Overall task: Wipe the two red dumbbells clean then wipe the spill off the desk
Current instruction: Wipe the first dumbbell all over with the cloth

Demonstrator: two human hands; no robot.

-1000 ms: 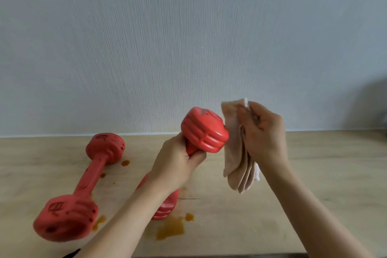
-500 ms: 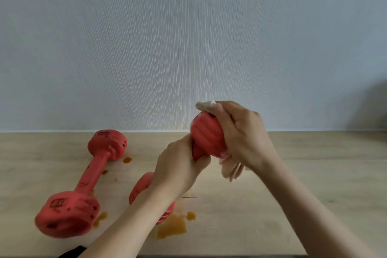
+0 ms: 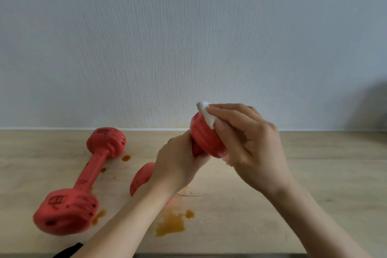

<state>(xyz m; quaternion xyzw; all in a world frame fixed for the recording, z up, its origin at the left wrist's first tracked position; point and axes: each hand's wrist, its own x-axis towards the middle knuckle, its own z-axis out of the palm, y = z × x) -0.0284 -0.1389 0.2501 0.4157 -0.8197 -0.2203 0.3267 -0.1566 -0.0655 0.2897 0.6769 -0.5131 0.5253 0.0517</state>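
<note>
Two red dumbbells here, and I've got one of them up off the desk (image 3: 314,174). My left hand (image 3: 178,163) is wrapped tight around the handle of the raised dumbbell (image 3: 206,142), tilting it so the top head points up toward the wall, while the lower head hangs just above the wood near the front edge. My right hand (image 3: 249,144) is cupped over that top head, fingers pressing a white cloth (image 3: 206,114) against it; only a corner of the cloth pokes out. The other dumbbell (image 3: 83,180) lies flat toward the left side of the desk, running front to back. Orange spill (image 3: 170,224) sits near the front edge, with smaller drops by the lying dumbbell.
</note>
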